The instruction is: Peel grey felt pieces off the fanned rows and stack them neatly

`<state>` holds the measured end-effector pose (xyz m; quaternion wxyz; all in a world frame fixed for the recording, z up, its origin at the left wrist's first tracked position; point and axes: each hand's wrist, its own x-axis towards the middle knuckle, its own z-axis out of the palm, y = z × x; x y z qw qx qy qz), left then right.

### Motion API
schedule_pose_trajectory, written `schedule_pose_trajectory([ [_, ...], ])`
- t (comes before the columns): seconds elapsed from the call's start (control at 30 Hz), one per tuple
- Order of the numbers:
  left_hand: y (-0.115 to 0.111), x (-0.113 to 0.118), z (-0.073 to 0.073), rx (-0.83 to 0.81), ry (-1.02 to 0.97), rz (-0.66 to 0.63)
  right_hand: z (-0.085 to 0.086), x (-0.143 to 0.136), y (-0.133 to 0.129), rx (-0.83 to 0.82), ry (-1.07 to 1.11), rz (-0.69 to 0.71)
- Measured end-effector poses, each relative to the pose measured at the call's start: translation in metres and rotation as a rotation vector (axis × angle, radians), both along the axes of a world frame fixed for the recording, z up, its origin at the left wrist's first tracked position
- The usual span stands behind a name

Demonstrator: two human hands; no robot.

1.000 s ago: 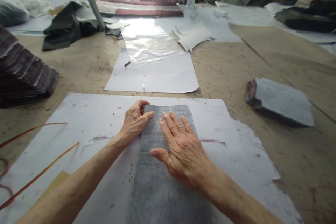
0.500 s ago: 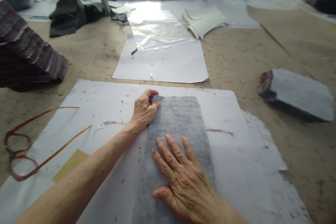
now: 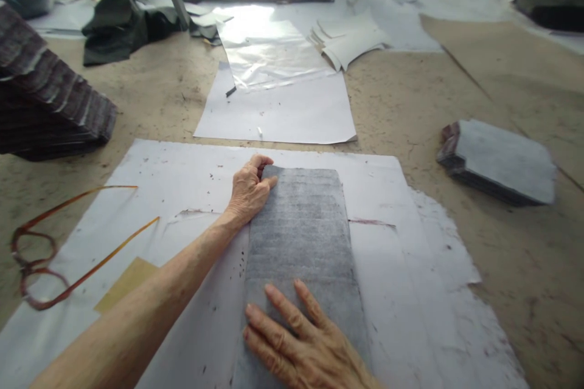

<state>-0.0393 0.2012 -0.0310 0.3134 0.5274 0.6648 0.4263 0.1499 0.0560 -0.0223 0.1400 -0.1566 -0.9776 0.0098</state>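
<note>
From just inside the far edge of a large white paper sheet point(image 3: 182, 176), a long grey fabric-like strip point(image 3: 301, 219) runs toward the wearer. The left hand point(image 3: 250, 188) pinches its far left corner between thumb and curled fingers. Nearer, the right hand point(image 3: 314, 346) lies palm down on it, fingers slightly spread, thumb hidden. Brown-framed glasses with orange temples point(image 3: 30, 268) straddle the sheet's left edge; a grey-topped stack of flat pieces point(image 3: 504, 161) rests on the tan worktop point(image 3: 392, 109) beyond its right edge.
</note>
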Motion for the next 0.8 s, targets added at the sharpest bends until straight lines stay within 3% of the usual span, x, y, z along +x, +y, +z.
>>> schedule_pose_trajectory([
  [0.23,-0.002,0.0,0.003,0.007,0.016,0.007,0.023,-0.001,0.021,-0.057,0.024,-0.174],
  [0.37,0.0,-0.001,-0.001,0.009,0.0,0.006,0.012,0.002,0.028,-0.166,-0.079,-0.302],
  [0.5,0.001,-0.004,-0.005,0.04,0.006,0.017,0.002,0.005,0.03,-0.214,-0.138,-0.314],
  [0.63,-0.016,-0.012,0.003,0.104,0.12,0.074,0.004,0.004,0.029,-0.193,-0.098,-0.307],
  [0.8,-0.05,-0.018,0.017,0.058,0.358,-0.151,0.009,0.006,0.036,-0.187,0.069,-0.285],
])
